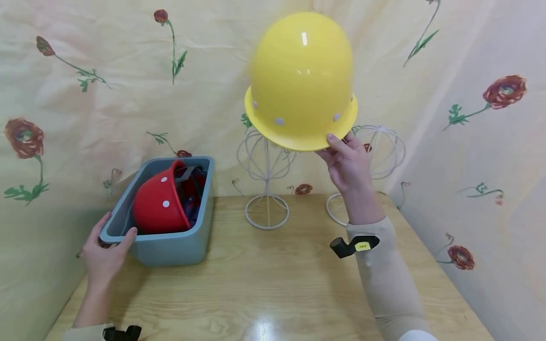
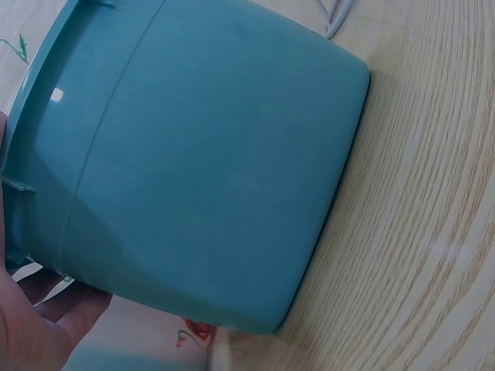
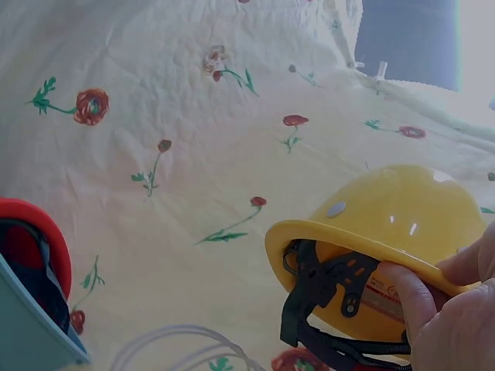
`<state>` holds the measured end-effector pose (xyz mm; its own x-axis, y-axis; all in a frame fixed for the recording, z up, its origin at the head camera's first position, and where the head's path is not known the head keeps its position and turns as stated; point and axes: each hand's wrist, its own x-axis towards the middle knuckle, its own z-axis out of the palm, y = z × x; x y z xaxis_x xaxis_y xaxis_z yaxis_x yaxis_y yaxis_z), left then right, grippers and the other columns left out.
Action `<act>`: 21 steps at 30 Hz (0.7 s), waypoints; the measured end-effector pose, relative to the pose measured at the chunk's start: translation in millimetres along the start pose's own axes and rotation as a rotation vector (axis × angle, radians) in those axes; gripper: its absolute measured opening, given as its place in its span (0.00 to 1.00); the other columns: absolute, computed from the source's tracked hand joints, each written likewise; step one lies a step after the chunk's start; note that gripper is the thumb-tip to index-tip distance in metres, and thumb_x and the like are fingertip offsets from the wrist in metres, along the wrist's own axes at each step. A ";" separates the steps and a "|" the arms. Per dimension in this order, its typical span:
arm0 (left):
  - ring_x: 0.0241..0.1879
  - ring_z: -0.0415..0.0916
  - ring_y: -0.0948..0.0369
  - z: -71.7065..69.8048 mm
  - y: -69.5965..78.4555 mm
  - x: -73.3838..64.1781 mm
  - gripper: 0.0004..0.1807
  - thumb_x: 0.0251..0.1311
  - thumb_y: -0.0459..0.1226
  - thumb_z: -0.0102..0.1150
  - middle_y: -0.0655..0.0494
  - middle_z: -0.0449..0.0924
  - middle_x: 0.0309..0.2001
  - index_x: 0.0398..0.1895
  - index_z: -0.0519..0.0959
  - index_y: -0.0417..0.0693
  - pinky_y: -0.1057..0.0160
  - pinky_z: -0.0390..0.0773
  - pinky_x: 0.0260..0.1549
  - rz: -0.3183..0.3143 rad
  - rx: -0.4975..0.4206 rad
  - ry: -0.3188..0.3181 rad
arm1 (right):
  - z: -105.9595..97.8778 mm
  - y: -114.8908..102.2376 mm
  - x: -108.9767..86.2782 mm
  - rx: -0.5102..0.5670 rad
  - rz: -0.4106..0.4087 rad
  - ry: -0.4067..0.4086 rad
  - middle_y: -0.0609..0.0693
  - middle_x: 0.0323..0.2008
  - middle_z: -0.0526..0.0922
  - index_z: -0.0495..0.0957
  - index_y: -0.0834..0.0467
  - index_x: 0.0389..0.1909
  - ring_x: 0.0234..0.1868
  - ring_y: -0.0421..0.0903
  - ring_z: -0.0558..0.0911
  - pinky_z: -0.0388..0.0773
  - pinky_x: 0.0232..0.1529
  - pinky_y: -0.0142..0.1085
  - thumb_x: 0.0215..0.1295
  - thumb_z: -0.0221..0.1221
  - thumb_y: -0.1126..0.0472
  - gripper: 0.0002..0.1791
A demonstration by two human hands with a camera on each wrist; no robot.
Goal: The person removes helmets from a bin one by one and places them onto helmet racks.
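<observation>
Held up in my right hand is a yellow hard hat, its brim pinched between thumb and fingers. Black straps of its inner harness show under the brim in the right wrist view. My left hand grips the near left corner of a blue-grey plastic bin standing on the table. Inside that bin a red hard hat lies on its side, its dark harness facing right. The left wrist view shows the bin's outer wall and the fingers curled at its rim.
Behind the yellow hat, a white wire stand rises from the wooden table. A second wire stand is partly hidden by my right arm. Flower-patterned cloth covers the walls behind and beside the table.
</observation>
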<state>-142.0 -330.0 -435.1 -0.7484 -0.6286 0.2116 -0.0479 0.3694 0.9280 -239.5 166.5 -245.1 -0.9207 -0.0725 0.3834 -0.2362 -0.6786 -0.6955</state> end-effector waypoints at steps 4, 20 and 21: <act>0.48 0.70 0.77 -4.5 -1.5 -0.5 0.41 0.63 0.42 0.73 0.48 0.73 0.70 0.80 0.69 0.62 0.88 0.71 0.39 -0.011 -0.014 0.007 | -9.0 -7.5 -2.4 0.021 -0.027 0.007 0.54 0.55 0.84 0.73 0.63 0.67 0.52 0.47 0.91 0.87 0.50 0.37 0.77 0.54 0.74 0.20; 0.49 0.71 0.76 -6.1 -1.1 -4.3 0.41 0.64 0.44 0.73 0.45 0.73 0.72 0.80 0.69 0.62 0.89 0.70 0.41 0.003 0.030 0.010 | -52.1 -38.8 -10.1 0.071 -0.141 0.032 0.58 0.45 0.86 0.78 0.68 0.54 0.35 0.51 0.90 0.87 0.33 0.37 0.77 0.55 0.75 0.11; 0.50 0.71 0.76 -6.0 -1.2 -4.5 0.41 0.64 0.44 0.73 0.45 0.73 0.72 0.80 0.69 0.62 0.89 0.70 0.41 -0.001 0.029 0.007 | -54.9 -40.0 -10.6 0.076 -0.149 0.023 0.59 0.44 0.86 0.78 0.69 0.54 0.35 0.52 0.90 0.88 0.33 0.38 0.77 0.54 0.75 0.10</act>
<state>-134.7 -331.7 -435.3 -0.7436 -0.6339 0.2128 -0.0683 0.3886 0.9189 -237.4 234.6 -254.7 -0.8843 0.0492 0.4643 -0.3472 -0.7342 -0.5835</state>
